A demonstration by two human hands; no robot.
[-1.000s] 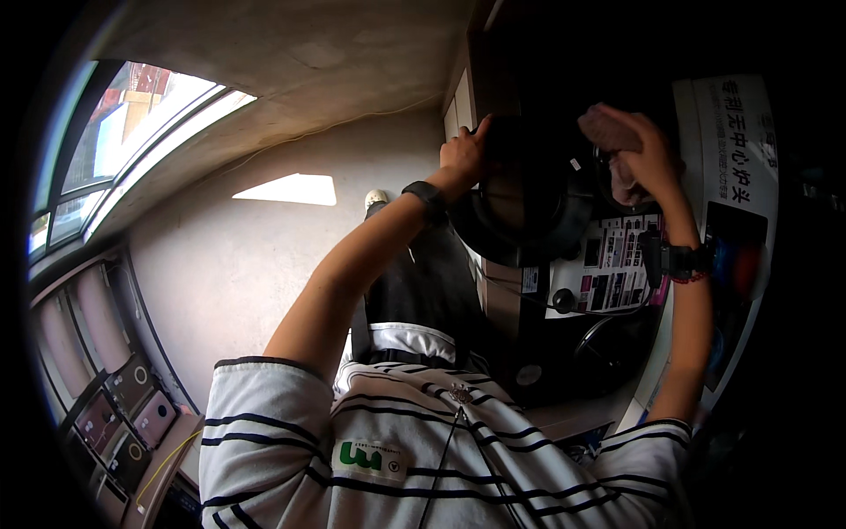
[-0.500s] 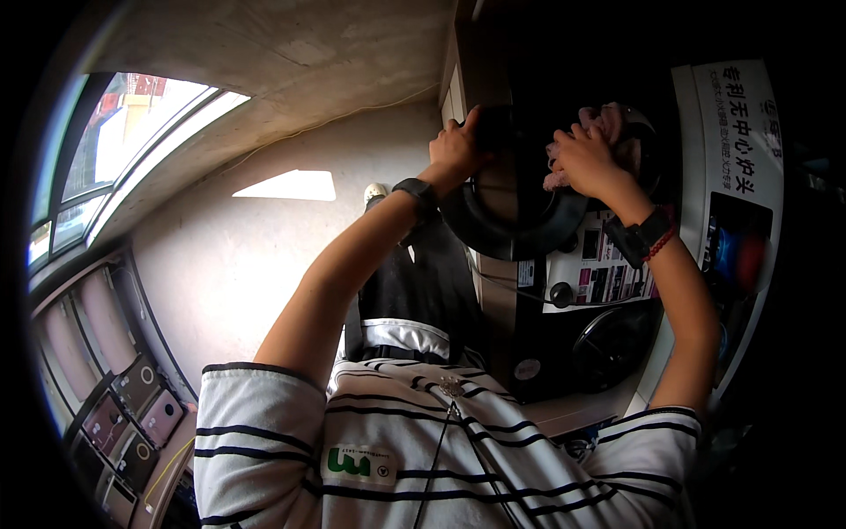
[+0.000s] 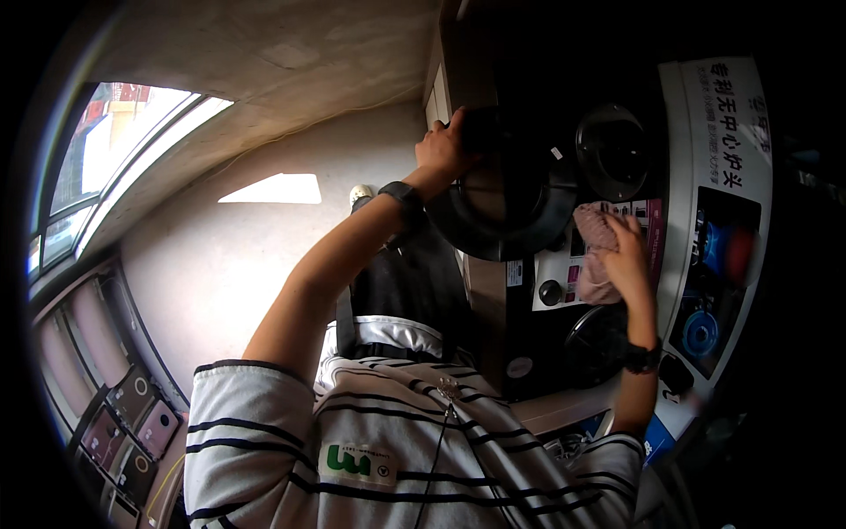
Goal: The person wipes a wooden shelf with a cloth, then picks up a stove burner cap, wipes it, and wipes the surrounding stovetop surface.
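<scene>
My left hand (image 3: 443, 148) is closed on the far left part of a wide black ring (image 3: 555, 216), which hangs tilted beside a black gas cooktop (image 3: 538, 339). Dark shadow hides some of the fingertips. In my right hand (image 3: 626, 264) is a bunched pink cloth (image 3: 596, 227), lying over a printed sheet (image 3: 552, 269) on the cooktop. Beyond the cloth sits a round dark burner (image 3: 610, 163); a second burner (image 3: 592, 348) lies nearer, close to my right forearm. A round black knob (image 3: 550, 292) shows at the sheet's left side.
A white display panel (image 3: 731, 167) with printed pictures stands along the right. To the left are a pale floor (image 3: 238, 247) with a sunlit patch, a window (image 3: 123, 150) and a rack of small appliances (image 3: 132, 432).
My right hand has carried the pink cloth off the far burner, nearer to me and onto the printed sheet. My left hand still holds the black ring, which appears slightly farther left.
</scene>
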